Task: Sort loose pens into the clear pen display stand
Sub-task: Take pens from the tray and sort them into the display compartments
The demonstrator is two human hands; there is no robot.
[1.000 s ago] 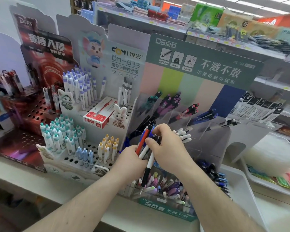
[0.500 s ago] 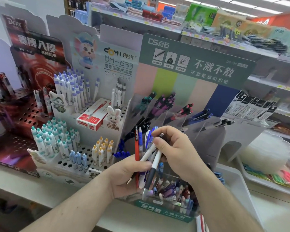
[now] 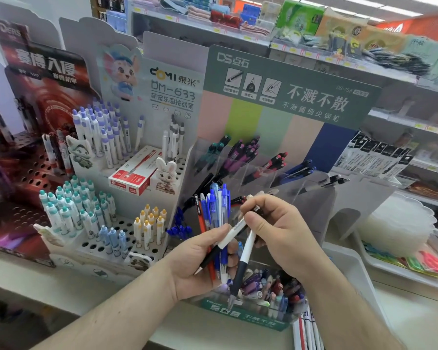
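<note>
Now the right hand [image 3: 276, 231] has pulled two white pens [image 3: 240, 238] half out of the bundle [image 3: 214, 218] gripped in the left hand [image 3: 200, 263], pinching them above the near stand [image 3: 253, 309], ready for sorting.

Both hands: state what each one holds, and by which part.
The left hand grips a bunch of pens around their lower barrels. The right hand pinches a white pen with a black grip near its upper end.

Two bare forearms, no sleeves in view; left grip [image 3: 200, 258] and right grip [image 3: 281, 231] ungloved (no rings or watch).
</note>
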